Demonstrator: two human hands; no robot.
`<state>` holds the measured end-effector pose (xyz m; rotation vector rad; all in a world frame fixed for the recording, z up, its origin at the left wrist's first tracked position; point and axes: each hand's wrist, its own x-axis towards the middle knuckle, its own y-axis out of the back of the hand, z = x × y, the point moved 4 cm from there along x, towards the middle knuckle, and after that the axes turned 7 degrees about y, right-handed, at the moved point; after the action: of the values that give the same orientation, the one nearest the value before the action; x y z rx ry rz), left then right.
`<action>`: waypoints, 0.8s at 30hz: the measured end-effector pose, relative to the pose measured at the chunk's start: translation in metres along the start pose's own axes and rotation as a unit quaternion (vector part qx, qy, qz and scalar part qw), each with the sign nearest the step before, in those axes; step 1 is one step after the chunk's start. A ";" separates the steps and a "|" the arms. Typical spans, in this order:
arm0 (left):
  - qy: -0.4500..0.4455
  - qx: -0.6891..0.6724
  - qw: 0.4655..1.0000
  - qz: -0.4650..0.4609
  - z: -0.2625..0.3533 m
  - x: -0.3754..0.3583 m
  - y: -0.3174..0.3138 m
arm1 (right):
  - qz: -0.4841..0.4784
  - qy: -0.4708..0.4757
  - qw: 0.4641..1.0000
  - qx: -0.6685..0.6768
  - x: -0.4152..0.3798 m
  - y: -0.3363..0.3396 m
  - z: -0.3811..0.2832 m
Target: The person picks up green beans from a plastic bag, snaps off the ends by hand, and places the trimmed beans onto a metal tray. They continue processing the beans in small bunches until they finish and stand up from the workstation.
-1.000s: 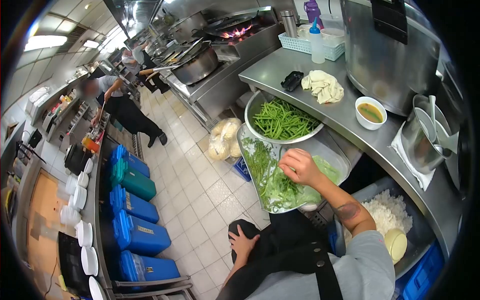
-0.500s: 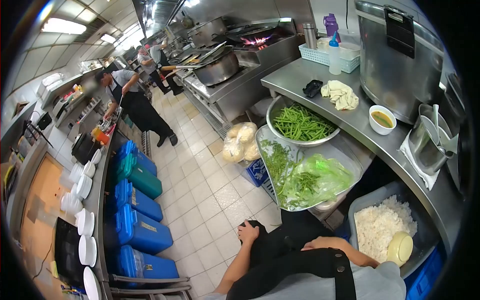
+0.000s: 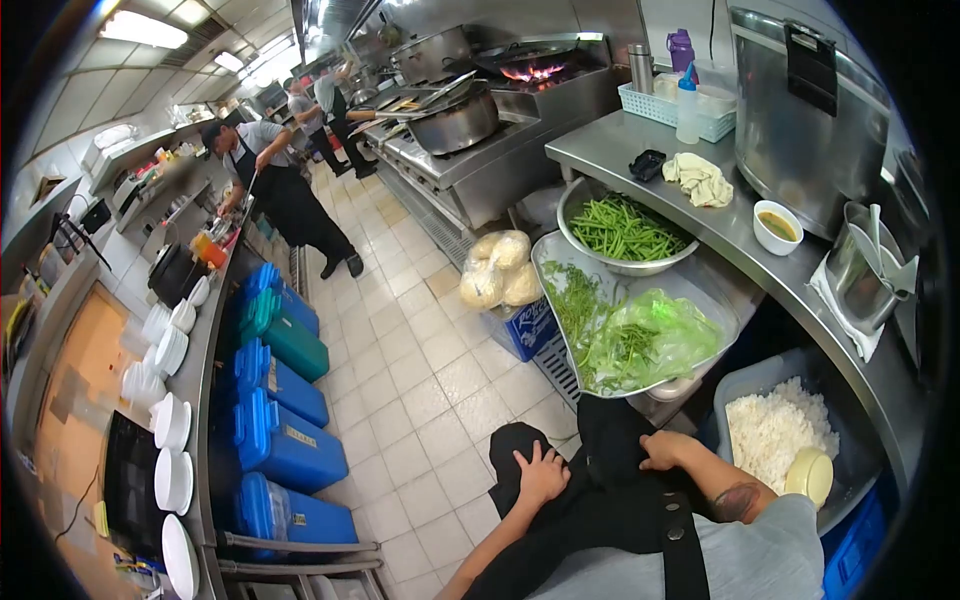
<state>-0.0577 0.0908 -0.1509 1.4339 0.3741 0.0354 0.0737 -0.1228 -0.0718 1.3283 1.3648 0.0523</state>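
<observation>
My left hand (image 3: 541, 474) rests on my left knee, on black cloth, with its fingers spread and nothing in it. On my other thigh lies my right hand (image 3: 661, 450); its fingers are bent down and partly hidden. Just past my knees, a metal tray (image 3: 735, 318) bears leafy greens (image 3: 572, 295) and a green plastic bag (image 3: 672, 335). Behind it, a steel bowl (image 3: 640, 266) holds green beans (image 3: 625, 229). To my right, a grey tub (image 3: 733, 386) contains white rice (image 3: 778, 430) and a pale yellow container (image 3: 809, 477).
A steel counter (image 3: 640, 135) bears a cloth (image 3: 698, 179), a soup bowl (image 3: 777, 227) and a large pot (image 3: 800, 130). Blue bins (image 3: 290, 440) line the left side. A person (image 3: 275, 195) stands at the left counter; others are farther back near the stove (image 3: 540, 125).
The view has shifted, so most things sit a little differently. My left hand's fingers are now spread wider on the knee. My right hand shows more fully.
</observation>
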 end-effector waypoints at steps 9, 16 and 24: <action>-0.003 -0.109 0.984 0.142 0.003 -0.028 0.005 | 0.038 0.032 0.998 -0.042 0.002 -0.005 -0.011; 0.022 -0.199 0.965 0.167 -0.006 -0.031 0.009 | 0.023 0.109 0.994 0.004 -0.003 -0.001 -0.023; 0.021 -0.215 0.964 0.158 -0.005 -0.032 0.012 | 0.011 0.161 0.986 -0.035 -0.011 0.006 -0.034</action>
<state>-0.0870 0.0896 -0.1328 1.0501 0.1546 0.3850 0.0496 -0.1067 -0.0495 1.3140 1.6023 0.3402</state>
